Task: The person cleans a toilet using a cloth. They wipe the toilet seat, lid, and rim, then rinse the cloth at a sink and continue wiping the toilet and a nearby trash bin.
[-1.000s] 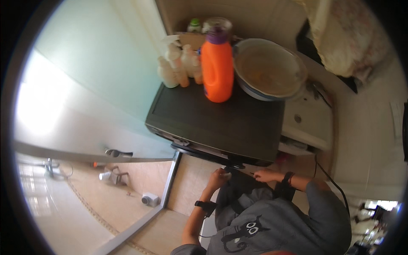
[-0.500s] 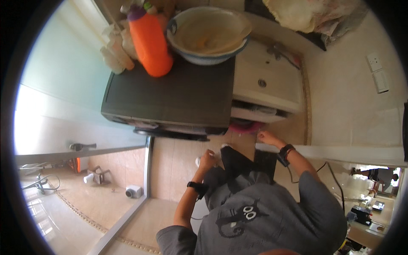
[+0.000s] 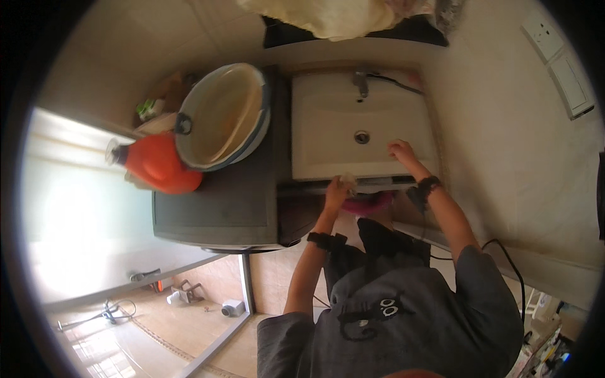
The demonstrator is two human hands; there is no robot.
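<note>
Our left hand [image 3: 338,191] gripped a small whitish thing [image 3: 350,183] at the front edge of the white sink [image 3: 324,123]. Our right hand [image 3: 403,152] hung over the sink's right side, loosely curled; we could not tell whether it held anything. To the left, a wide basin [image 3: 210,120] and an orange bottle [image 3: 161,165] sat on the dark machine [image 3: 217,217].

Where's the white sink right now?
In the head view, the white sink sits upper right of centre, beside the dark-topped unit, with the right hand over its right side and the left hand near its front edge.
</note>
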